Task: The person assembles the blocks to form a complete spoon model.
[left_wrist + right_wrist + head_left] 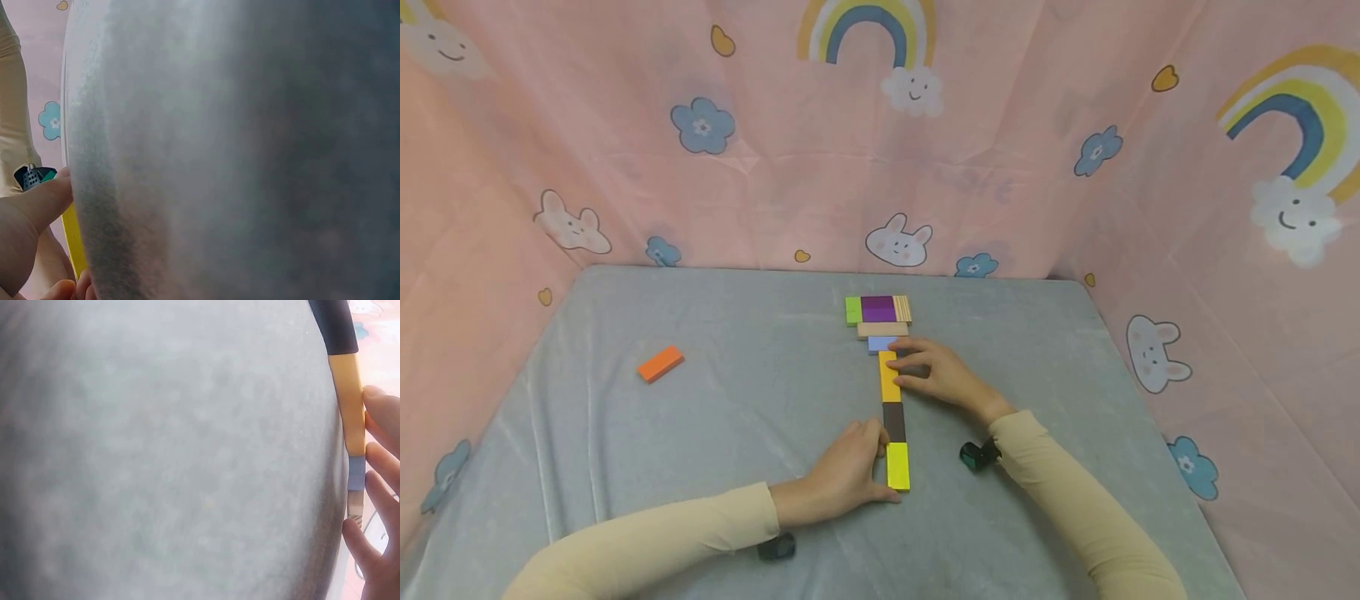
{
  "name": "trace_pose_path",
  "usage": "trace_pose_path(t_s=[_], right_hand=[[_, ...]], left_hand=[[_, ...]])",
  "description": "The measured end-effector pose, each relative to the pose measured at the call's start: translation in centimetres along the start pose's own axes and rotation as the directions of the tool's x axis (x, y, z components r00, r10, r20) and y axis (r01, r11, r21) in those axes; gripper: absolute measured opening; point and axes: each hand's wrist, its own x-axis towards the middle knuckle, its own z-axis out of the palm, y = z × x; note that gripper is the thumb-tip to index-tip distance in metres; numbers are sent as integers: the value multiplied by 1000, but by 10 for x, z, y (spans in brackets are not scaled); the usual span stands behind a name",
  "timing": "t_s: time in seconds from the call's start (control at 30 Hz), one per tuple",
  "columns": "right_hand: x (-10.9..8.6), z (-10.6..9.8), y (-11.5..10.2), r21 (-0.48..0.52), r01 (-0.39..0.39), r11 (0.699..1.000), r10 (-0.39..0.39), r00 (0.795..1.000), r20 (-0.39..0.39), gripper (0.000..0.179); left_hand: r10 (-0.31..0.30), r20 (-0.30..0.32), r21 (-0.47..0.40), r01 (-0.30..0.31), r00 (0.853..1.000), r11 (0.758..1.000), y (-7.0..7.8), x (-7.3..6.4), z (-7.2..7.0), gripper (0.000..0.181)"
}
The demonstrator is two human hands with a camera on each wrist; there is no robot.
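Note:
In the head view a column of flat blocks runs toward the person: a light blue block [882, 344], an amber block [889, 377], a dark brown block [894, 422] and a bright yellow block [898, 467]. My left hand [842, 467] holds the yellow block from the left, thumb at its near end and curled fingers by its join with the brown one. On the other side, my right hand [943, 375] rests spread fingers along the amber and blue blocks. The right wrist view shows its fingertips [373, 392] at the amber block's side.
Beyond the blue block lies a pale wooden block [882, 330]. Behind that, a green block [853, 311], a purple block [877, 309] and a striped piece [902, 309] form a row. An orange block [661, 364] lies apart on the grey cloth, left of the column.

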Motion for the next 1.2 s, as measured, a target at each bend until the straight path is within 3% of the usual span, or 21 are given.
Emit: trace_pose_path(t_s=[0.23,0.37,0.5,0.63,0.77,0.87,0.97,1.1,1.2], right_hand=[[-1,-1,-1,26,-6,1000,6,1000,-2,31],[-1,-1,-2,18,3,1000,-3,1000,-10,31],[0,-1,-4,-6,15,1000,-15,1000,-12,31],[0,-1,-5,-19,-7,1000,7,1000,3,32],[1,-2,-5,-24,-32,999,32,999,18,32],[1,-2,-4,-24,-30,999,30,999,16,33],[1,-1,-4,-26,-17,1000,18,1000,7,33],[0,-2,-4,-28,-10,1000,10,1000,4,32],[-1,-2,-4,-33,-11,999,12,1000,12,32]], left_hand=[[15,-5,-1,-15,1000,1000,0,-1,-1,66],[-4,-8,-54,4,1000,999,-1,-1,-5,65],[-15,-63,-123,7,998,992,-10,-4,-18,59],[-23,-191,-121,0,981,993,-30,-5,-44,52],[-31,-342,-57,12,939,998,-66,-8,-83,55],[-35,-438,-40,20,898,999,-103,-16,-115,55],[-86,-535,-83,49,840,995,-136,-29,-142,54],[-162,-628,-134,99,761,986,-170,-53,-168,53],[-227,-629,-167,156,743,974,-190,-73,-179,57]])
